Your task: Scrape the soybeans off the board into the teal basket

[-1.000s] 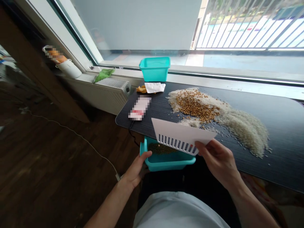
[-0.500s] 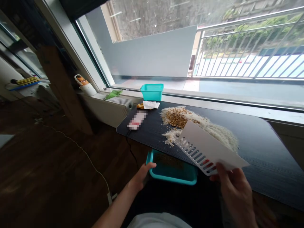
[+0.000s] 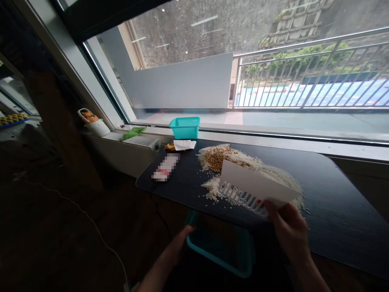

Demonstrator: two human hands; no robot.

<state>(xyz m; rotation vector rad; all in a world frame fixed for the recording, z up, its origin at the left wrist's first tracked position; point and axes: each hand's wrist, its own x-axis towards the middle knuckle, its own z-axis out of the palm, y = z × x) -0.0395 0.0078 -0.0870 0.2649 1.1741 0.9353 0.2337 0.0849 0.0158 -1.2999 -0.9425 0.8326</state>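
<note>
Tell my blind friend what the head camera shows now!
The right hand holds a white slotted sheet, partly hiding a heap of white and golden grains on a dark table. The left hand holds a teal bin near the table's edge; a second bin sits by the window.

Surface [image 3: 331,194] before window [image 3: 273,87]. On surface: grain heap [image 3: 249,159] mid, flat object [image 3: 165,167] left, paper [image 3: 184,144] behind object. Card [image 3: 255,187] at heap's near side. Rear tub [image 3: 184,129] behind paper; front tub [image 3: 212,259] below surface's near edge.

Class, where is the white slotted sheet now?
In the head view, the slotted sheet is right of centre, held by the right hand, partly hiding white grains.
</note>
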